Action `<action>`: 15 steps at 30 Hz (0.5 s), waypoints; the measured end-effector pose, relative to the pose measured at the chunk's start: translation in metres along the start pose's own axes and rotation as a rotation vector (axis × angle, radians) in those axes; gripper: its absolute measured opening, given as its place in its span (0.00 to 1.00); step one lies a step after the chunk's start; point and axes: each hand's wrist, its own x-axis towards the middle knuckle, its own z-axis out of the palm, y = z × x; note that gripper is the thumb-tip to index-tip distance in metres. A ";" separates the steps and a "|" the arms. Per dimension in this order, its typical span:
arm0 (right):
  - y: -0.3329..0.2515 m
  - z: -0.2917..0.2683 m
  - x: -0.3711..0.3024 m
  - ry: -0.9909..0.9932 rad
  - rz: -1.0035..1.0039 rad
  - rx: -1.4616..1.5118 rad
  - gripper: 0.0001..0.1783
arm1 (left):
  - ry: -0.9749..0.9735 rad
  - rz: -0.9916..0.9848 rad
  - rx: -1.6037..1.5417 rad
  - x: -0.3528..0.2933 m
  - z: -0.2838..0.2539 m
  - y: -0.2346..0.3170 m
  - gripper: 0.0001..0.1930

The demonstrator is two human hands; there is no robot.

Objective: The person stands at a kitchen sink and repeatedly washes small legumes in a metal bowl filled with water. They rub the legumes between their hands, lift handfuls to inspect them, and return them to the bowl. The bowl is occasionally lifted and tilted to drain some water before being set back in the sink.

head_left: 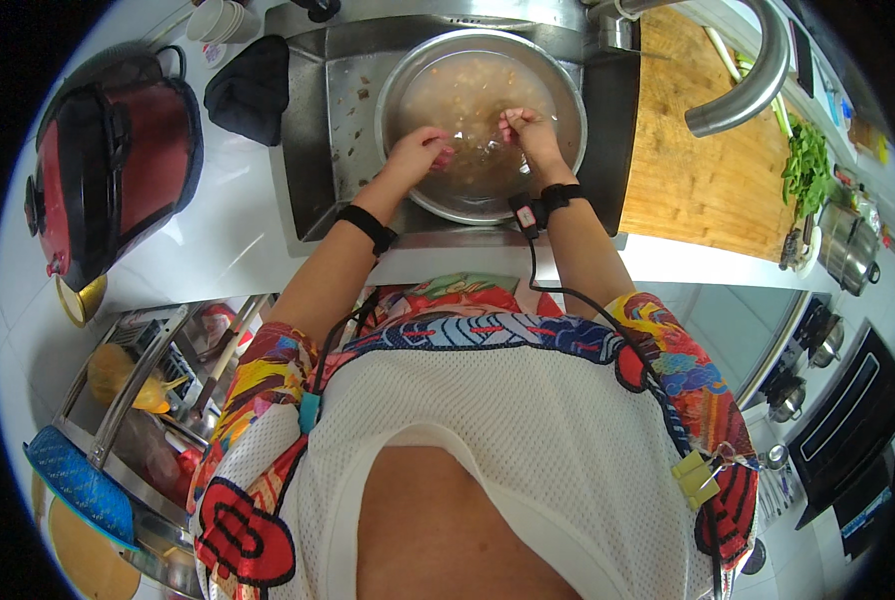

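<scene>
Fingers (511, 122) over bowl (392, 100), faucet (766, 80) above cutting board (703, 185)

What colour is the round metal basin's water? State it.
The cloudy water is brownish, clearest in the head view.

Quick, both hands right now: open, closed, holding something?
Left hand: fingers curled over the metal basin; whether it's holding anything can't be told.
Right hand: fingers bent inward over the basin; any hold can't be told.

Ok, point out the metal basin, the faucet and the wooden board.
Metal basin (480, 41), head view: far inner wall.
Faucet (733, 112), head view: curved spout.
Wooden board (703, 180), head view: bare surface.
</scene>
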 end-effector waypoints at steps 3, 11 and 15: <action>-0.034 -0.008 -0.005 0.127 -0.400 -0.060 0.04 | 0.015 -0.007 -0.030 -0.002 -0.006 0.001 0.12; -0.079 -0.069 0.032 0.692 -0.486 -1.111 0.16 | 0.045 0.040 0.018 0.001 -0.016 -0.001 0.13; -0.064 -0.080 0.042 0.730 -0.793 -0.885 0.12 | 0.068 0.036 0.018 0.002 -0.013 0.001 0.13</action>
